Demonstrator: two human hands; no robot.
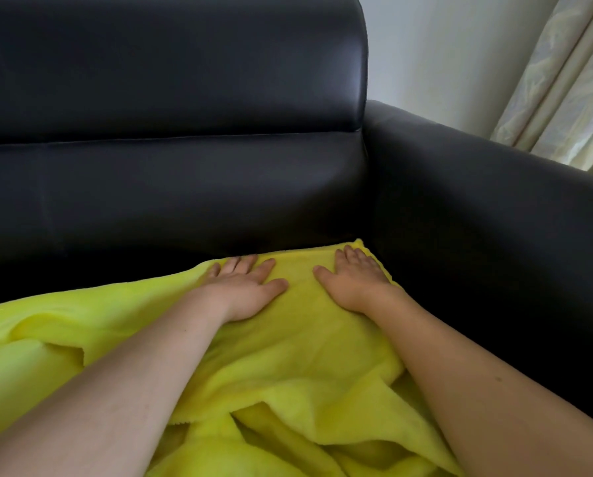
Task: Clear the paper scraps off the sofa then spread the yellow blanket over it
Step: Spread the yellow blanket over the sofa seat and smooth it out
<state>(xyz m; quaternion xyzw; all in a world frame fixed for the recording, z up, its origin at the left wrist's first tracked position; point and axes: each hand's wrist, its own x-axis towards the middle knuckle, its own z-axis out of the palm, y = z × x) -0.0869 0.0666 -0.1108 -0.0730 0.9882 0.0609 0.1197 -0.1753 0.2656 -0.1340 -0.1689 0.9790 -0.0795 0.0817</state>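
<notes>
The yellow blanket (pixel 298 342) lies over the seat of the black leather sofa (pixel 171 187), flat near the back corner and rumpled in folds toward me and to the left. My left hand (pixel 243 287) presses flat on the blanket with fingers spread, close to its far edge. My right hand (pixel 353 280) also lies flat and spread on it, beside the right armrest, fingertips at the blanket's far corner. Neither hand grips anything. No paper scraps show on the visible seat.
The sofa's right armrest (pixel 494 215) rises just beside my right hand. A strip of bare black seat (pixel 92 266) shows left of the blanket. A pale curtain (pixel 570 84) and a white wall (pixel 443 53) stand behind the armrest.
</notes>
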